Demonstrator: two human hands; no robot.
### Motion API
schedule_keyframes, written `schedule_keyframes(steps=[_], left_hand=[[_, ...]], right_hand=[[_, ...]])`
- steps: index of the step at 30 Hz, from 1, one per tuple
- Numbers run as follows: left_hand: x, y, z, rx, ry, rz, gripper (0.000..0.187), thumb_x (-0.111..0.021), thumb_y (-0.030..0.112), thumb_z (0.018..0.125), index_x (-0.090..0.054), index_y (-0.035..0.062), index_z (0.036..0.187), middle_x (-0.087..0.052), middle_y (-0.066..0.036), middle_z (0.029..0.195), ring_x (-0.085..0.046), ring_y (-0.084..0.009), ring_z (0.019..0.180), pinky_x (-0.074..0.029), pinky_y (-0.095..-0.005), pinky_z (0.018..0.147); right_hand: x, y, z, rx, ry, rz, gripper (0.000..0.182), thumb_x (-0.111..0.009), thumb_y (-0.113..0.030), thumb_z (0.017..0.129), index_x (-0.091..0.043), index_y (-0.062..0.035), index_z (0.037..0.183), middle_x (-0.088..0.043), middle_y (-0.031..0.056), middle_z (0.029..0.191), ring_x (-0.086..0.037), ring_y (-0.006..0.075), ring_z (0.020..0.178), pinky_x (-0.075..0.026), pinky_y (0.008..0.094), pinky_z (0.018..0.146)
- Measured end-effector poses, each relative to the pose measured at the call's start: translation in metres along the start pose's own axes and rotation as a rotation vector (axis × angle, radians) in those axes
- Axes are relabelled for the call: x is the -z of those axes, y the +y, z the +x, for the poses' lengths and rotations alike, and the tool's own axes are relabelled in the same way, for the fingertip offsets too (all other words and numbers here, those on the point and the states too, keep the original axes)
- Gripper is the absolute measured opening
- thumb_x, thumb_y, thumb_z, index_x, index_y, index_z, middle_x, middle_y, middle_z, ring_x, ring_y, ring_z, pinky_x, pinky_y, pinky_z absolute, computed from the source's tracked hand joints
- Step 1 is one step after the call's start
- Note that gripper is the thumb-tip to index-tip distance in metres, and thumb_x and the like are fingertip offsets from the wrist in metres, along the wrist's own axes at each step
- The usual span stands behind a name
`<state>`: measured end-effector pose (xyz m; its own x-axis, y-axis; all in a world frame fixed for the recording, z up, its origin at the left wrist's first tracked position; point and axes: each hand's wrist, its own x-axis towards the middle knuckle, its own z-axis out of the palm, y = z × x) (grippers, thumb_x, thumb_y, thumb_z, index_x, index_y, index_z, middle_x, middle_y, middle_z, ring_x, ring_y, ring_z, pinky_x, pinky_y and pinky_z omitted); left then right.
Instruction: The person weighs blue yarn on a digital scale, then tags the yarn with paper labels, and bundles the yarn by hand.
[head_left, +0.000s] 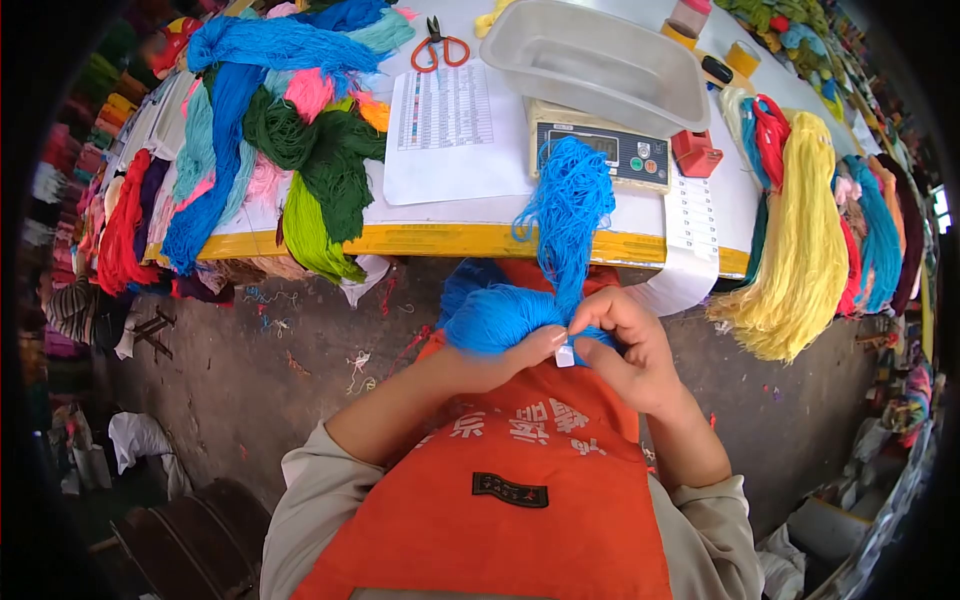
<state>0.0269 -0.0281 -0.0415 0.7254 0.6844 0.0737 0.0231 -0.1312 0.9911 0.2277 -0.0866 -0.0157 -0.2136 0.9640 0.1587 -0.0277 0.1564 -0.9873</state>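
Observation:
A bright blue skein of yarn point(497, 318) is bunched in front of my orange apron. More blue yarn point(575, 195) runs up from it over the table's edge and rests against the digital scale. My left hand point(500, 362) is closed around the near side of the skein, its thumb lying on top. Close beside that thumb, my right hand point(640, 350) pinches thumb and forefinger together at a small white label point(565, 356) on the yarn. The fingertips partly cover the label, so how it is fastened is hidden.
The digital scale point(645, 178) carries a grey plastic tub point(610, 85). A strip of labels point(690, 225) hangs off the table's yellow edge point(450, 240) beside a red dispenser point(697, 155). Orange-handled scissors point(440, 50) touch a printed sheet point(440, 125). Colourful skeins point(290, 125) and yellow yarn point(795, 240) flank them.

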Motion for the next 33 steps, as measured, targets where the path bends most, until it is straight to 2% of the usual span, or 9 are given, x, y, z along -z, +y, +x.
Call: schedule_keyframes(steps=[1, 2, 4, 8, 10, 14, 16, 26, 33], left_hand=[[0.001, 0.002, -0.001, 0.194, -0.053, -0.2, 0.022, -0.058, 0.025, 0.098, -0.062, 0.0087, 0.083, -0.056, 0.001, 0.068, -0.051, -0.0106, 0.058, -0.04, -0.0271, 0.052], [0.001, 0.006, -0.001, 0.194, -0.053, -0.2, 0.022, -0.058, 0.025, 0.098, -0.062, 0.0087, 0.083, -0.056, 0.001, 0.068, -0.051, -0.0106, 0.058, -0.04, -0.0271, 0.052], [0.001, 0.012, 0.0, 0.39, -0.077, -0.49, 0.028, -0.052, 0.024, 0.1, -0.054, 0.0099, 0.076, -0.046, 0.004, 0.061, -0.039, -0.0037, 0.052, -0.027, -0.0225, 0.047], [0.001, 0.001, -0.001, 0.36, -0.1, -0.53, 0.028, -0.051, 0.025, 0.1, -0.054, 0.0107, 0.075, -0.045, 0.004, 0.059, -0.038, -0.0042, 0.05, -0.026, -0.0223, 0.045], [0.0, -0.002, -0.001, 0.384, -0.116, -0.568, 0.037, -0.049, 0.034, 0.101, -0.05, 0.0139, 0.07, -0.044, 0.004, 0.059, -0.035, -0.0041, 0.051, -0.026, -0.0228, 0.048], [0.0, 0.008, 0.002, 0.393, -0.167, -0.515, 0.04, -0.045, 0.036, 0.103, -0.049, 0.0135, 0.07, -0.042, 0.004, 0.06, -0.035, -0.0042, 0.053, -0.028, -0.0226, 0.049], [0.0, 0.004, 0.002, 0.393, -0.126, -0.555, 0.031, -0.051, 0.025, 0.1, -0.054, 0.009, 0.074, -0.047, 0.002, 0.06, -0.038, -0.0045, 0.05, -0.027, -0.0212, 0.045], [-0.006, 0.009, 0.005, 0.242, -0.028, -0.309, 0.04, -0.05, 0.029, 0.102, -0.057, 0.0092, 0.067, -0.05, 0.004, 0.058, -0.043, -0.0039, 0.051, -0.032, -0.023, 0.048], [-0.005, 0.008, 0.004, 0.165, -0.001, -0.319, 0.031, -0.051, 0.025, 0.101, -0.066, 0.0063, 0.082, -0.056, 0.004, 0.063, -0.045, -0.0033, 0.052, -0.035, -0.0216, 0.049]], right_hand=[[0.003, 0.001, 0.001, 0.086, -0.068, -0.104, 0.021, -0.062, 0.007, 0.086, -0.056, -0.0035, 0.104, -0.058, 0.0006, 0.091, -0.054, 0.0056, 0.072, -0.041, 0.0201, 0.064], [0.004, -0.002, 0.001, 0.086, -0.068, -0.104, 0.021, -0.062, 0.007, 0.086, -0.056, -0.0035, 0.104, -0.058, 0.0006, 0.091, -0.054, 0.0056, 0.072, -0.041, 0.0201, 0.064], [0.007, -0.009, 0.003, 0.058, -0.151, -0.22, 0.026, -0.065, 0.007, 0.082, -0.057, -0.0048, 0.103, -0.058, 0.0012, 0.091, -0.057, 0.0076, 0.072, -0.043, 0.0222, 0.063], [0.009, -0.008, 0.006, 0.09, -0.185, -0.24, 0.026, -0.067, 0.005, 0.082, -0.058, -0.0058, 0.103, -0.06, 0.003, 0.092, -0.061, 0.0112, 0.074, -0.045, 0.0239, 0.062], [0.009, -0.009, 0.008, 0.133, -0.179, -0.287, 0.023, -0.069, 0.003, 0.083, -0.058, -0.0054, 0.101, -0.062, 0.0052, 0.09, -0.064, 0.0149, 0.076, -0.047, 0.0252, 0.064], [0.008, 0.003, 0.006, 0.183, -0.129, -0.318, 0.019, -0.07, 0.001, 0.084, -0.059, -0.0048, 0.099, -0.064, 0.0062, 0.088, -0.066, 0.0167, 0.076, -0.048, 0.0264, 0.063], [0.006, 0.006, 0.003, 0.138, -0.052, -0.329, 0.016, -0.069, 0.0, 0.086, -0.059, -0.004, 0.097, -0.064, 0.0062, 0.086, -0.066, 0.0165, 0.075, -0.048, 0.0263, 0.063], [0.0, 0.01, 0.001, 0.114, 0.066, -0.231, 0.011, -0.065, 0.001, 0.09, -0.055, -0.0033, 0.094, -0.067, 0.0061, 0.08, -0.062, 0.0061, 0.069, -0.047, 0.0228, 0.06], [-0.007, 0.017, -0.001, 0.037, 0.117, -0.012, 0.02, -0.061, 0.006, 0.091, -0.05, -0.0019, 0.106, -0.067, 0.0051, 0.079, -0.062, 0.0056, 0.07, -0.045, 0.0194, 0.06]])
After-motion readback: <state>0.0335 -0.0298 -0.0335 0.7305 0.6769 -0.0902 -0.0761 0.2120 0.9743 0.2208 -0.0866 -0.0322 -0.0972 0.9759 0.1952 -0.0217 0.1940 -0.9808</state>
